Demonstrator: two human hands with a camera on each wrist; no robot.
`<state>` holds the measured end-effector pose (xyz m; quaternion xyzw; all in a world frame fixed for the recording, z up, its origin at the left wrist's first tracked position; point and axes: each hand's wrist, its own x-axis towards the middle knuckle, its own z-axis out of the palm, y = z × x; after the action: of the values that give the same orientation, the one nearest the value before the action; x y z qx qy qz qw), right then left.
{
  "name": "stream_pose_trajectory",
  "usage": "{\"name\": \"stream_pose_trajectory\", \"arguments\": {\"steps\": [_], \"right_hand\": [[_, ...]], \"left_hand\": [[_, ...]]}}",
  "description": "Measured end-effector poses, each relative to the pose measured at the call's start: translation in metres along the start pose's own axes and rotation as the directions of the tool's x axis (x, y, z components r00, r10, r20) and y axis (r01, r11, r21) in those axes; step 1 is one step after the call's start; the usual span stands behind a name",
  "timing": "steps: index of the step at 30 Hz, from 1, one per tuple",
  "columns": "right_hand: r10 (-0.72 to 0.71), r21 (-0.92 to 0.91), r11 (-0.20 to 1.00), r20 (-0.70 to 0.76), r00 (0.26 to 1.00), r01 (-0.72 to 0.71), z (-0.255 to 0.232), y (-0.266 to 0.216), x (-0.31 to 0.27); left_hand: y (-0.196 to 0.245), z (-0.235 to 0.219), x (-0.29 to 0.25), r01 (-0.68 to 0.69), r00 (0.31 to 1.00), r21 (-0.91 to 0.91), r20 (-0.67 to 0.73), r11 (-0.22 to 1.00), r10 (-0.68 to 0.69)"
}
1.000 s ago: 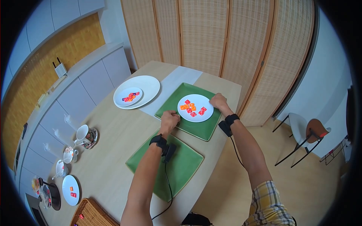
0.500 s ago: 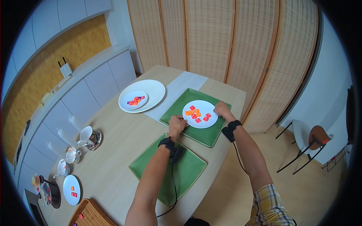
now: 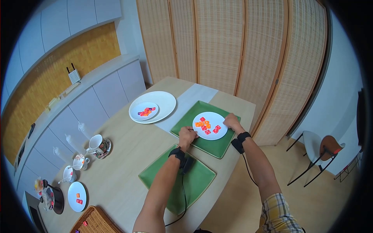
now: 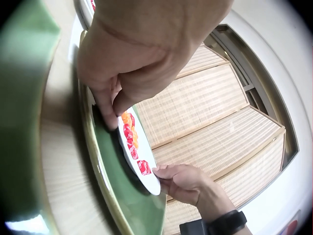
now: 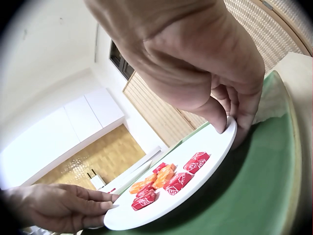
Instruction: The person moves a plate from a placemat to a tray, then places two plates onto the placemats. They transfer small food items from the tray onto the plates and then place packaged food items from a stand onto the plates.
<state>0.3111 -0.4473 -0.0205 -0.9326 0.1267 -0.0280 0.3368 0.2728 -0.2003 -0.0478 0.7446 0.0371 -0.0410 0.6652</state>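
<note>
A small white oval plate (image 3: 210, 126) carries several red and orange wrapped candies (image 5: 177, 183). It sits over the middle of a green square plate (image 3: 221, 149), which shows beneath its near edge in the right wrist view. My left hand (image 3: 187, 136) pinches the left rim of the white plate between thumb and fingers. On the opposite side, my right hand (image 3: 232, 121) grips the rim with the thumb on top and the fingers curled underneath. In the left wrist view, the fingertips of the left hand (image 4: 127, 63) meet right at the plate's edge.
Nearer lies a second green plate (image 3: 194, 174), under my left forearm. Back left, a large white plate (image 3: 167, 103) bears a smaller plate (image 3: 136, 110) of candies. Cups (image 3: 97, 144), a candy plate (image 3: 77, 206), a pot (image 3: 58, 200) and a wicker basket (image 3: 93, 221) line the left side.
The head view has shifted, so the table appears lower and farther right. My left hand has come slightly right, its thumb now over the white plate's rim. The right hand keeps its grip.
</note>
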Motion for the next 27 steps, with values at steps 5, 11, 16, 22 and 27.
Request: {"name": "stream_pose_trajectory", "arguments": {"steps": [5, 11, 16, 22, 27], "right_hand": [[-0.261, -0.252, 0.943, -0.155, 0.953, 0.217, 0.021, 0.018, 0.036], [-0.378, 0.003, 0.923, 0.191, 0.906, 0.385, -0.003, -0.083, -0.024], [-0.482, 0.37, 0.858, 0.337, 0.808, 0.358, 0.032, -0.183, -0.095], [-0.598, 0.445, 0.8, 0.525, 0.605, 0.403, 0.111, -0.273, -0.168], [-0.633, 0.551, 0.768, 0.576, 0.517, 0.326, 0.195, -0.322, -0.23]], "left_hand": [[0.001, -0.014, 0.0, -0.034, 0.999, -0.037, 0.018, 0.999, 0.034], [0.062, -0.095, -0.082, -0.034, 0.999, 0.063, -0.036, 0.997, 0.037], [0.076, -0.205, -0.15, -0.033, 0.996, -0.047, -0.086, 0.998, 0.029], [0.075, -0.316, -0.257, 0.038, 0.971, -0.037, -0.234, 0.999, -0.045], [0.04, -0.378, -0.321, 0.003, 0.934, -0.089, -0.356, 0.996, -0.035]]}}
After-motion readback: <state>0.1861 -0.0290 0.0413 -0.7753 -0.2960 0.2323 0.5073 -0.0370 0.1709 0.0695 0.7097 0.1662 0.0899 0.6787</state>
